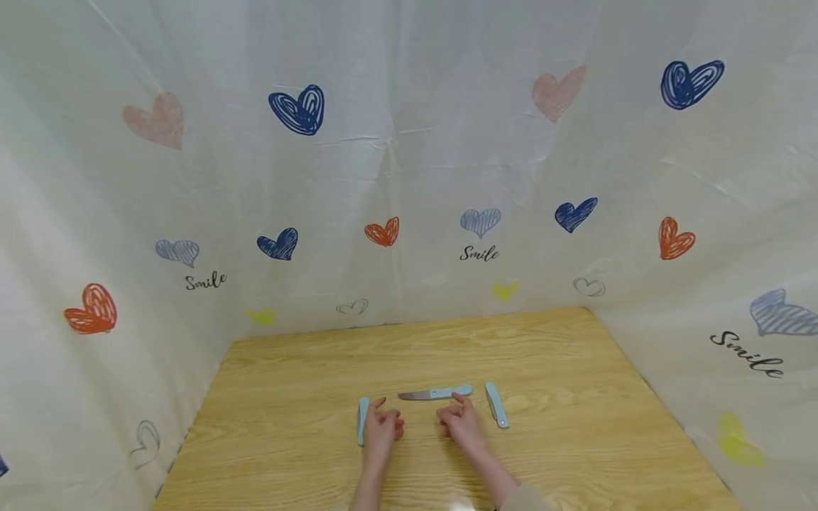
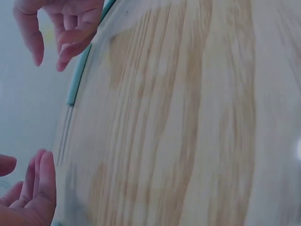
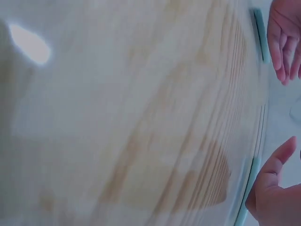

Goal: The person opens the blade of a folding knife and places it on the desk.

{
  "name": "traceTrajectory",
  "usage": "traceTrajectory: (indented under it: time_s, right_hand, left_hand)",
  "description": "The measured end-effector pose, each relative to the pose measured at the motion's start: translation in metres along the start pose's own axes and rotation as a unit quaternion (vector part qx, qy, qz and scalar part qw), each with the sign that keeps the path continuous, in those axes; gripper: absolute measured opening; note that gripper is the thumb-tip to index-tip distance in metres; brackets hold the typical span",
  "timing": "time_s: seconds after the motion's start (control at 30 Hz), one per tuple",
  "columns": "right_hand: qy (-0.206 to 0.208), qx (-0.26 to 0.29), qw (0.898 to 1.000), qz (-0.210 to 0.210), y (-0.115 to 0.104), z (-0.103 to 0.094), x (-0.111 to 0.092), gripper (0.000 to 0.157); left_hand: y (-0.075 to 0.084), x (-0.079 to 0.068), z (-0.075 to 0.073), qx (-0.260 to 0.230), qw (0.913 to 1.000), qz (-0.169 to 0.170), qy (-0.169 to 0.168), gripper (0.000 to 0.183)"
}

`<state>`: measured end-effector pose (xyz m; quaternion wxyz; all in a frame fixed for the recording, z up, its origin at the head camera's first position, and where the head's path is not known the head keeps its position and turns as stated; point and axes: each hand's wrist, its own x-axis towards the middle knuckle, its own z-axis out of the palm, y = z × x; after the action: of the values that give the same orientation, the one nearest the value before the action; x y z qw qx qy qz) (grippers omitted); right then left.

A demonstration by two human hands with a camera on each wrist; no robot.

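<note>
A folding knife with a light blue handle (image 1: pixel 452 392) lies unfolded across the middle, its dull blade (image 1: pixel 415 395) pointing left. To its left, a folded light blue knife (image 1: pixel 361 419) lies partly behind my left hand (image 1: pixel 382 426). Another folded knife (image 1: pixel 497 406) rests slanted, right of my right hand (image 1: pixel 461 424). Both hands hover near the unfolded knife with loosely bent fingers and nothing between them. The left wrist view has my left hand (image 2: pixel 33 197) low at the edge, its fingers extended. In the right wrist view, thumb and fingers of my right hand (image 3: pixel 277 193) are relaxed.
A wood-grain table (image 1: pixel 307 383) carries the knives. White cloth curtains (image 1: pixel 409 163) printed with hearts and the word "Smile" hang behind it and at both sides. Light glares off the tabletop near its front edge.
</note>
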<state>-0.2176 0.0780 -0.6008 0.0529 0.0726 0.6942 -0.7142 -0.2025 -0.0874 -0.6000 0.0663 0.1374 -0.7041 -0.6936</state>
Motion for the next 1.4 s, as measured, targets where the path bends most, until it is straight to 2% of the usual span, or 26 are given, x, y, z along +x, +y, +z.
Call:
traceTrajectory:
  time_s: [0.1, 0.2, 0.3, 0.4, 0.47, 0.63, 0.77, 0.9, 1.13, 1.3, 1.4]
  right_hand:
    - [-0.035, 0.001, 0.999, -0.013, 0.001, 0.017, -0.007, 0.053]
    - [-0.078, 0.001, 0.997, -0.014, 0.001, 0.036, -0.013, 0.047]
    - [-0.114, -0.004, 0.993, -0.011, 0.001, 0.055, -0.016, 0.045]
    - [-0.137, -0.010, 0.991, -0.006, 0.001, 0.069, -0.016, 0.045]
    - [-0.146, -0.012, 0.989, -0.002, 0.002, 0.078, -0.015, 0.047]
    - [-0.147, -0.023, 0.989, 0.004, 0.005, 0.093, -0.009, 0.051]
    - [-0.142, -0.019, 0.990, -0.002, 0.005, 0.100, -0.005, 0.053]
    - [-0.150, -0.003, 0.989, 0.001, 0.005, 0.102, -0.004, 0.053]
    - [-0.176, 0.027, 0.984, 0.021, 0.004, 0.100, -0.005, 0.061]
    - [-0.173, 0.044, 0.984, 0.009, 0.006, 0.097, -0.005, 0.058]
    - [-0.166, 0.051, 0.985, 0.000, 0.006, 0.095, -0.005, 0.056]
  left_hand:
    - [0.004, -0.001, -0.017, 0.045, 0.9976, 0.034, 0.041, 0.038]
    - [0.007, 0.001, -0.034, 0.088, 0.9896, 0.048, 0.103, 0.030]
    - [0.010, 0.004, -0.049, 0.114, 0.9790, 0.046, 0.163, 0.024]
    - [0.009, 0.006, -0.060, 0.123, 0.9742, 0.033, 0.186, 0.024]
    - [0.007, 0.007, -0.067, 0.128, 0.9754, 0.029, 0.177, 0.026]
    - [0.001, 0.008, -0.076, 0.131, 0.9833, 0.028, 0.124, 0.031]
    - [-0.004, 0.010, -0.076, 0.098, 0.9913, 0.018, 0.086, 0.035]
    - [-0.004, 0.013, -0.073, 0.067, 0.9955, 0.005, 0.067, 0.036]
    - [-0.002, 0.014, -0.063, 0.066, 0.9948, -0.018, 0.076, 0.033]
    - [-0.004, 0.014, -0.059, 0.071, 0.9936, -0.010, 0.088, 0.032]
    - [-0.006, 0.014, -0.057, 0.056, 0.9943, -0.005, 0.090, 0.032]
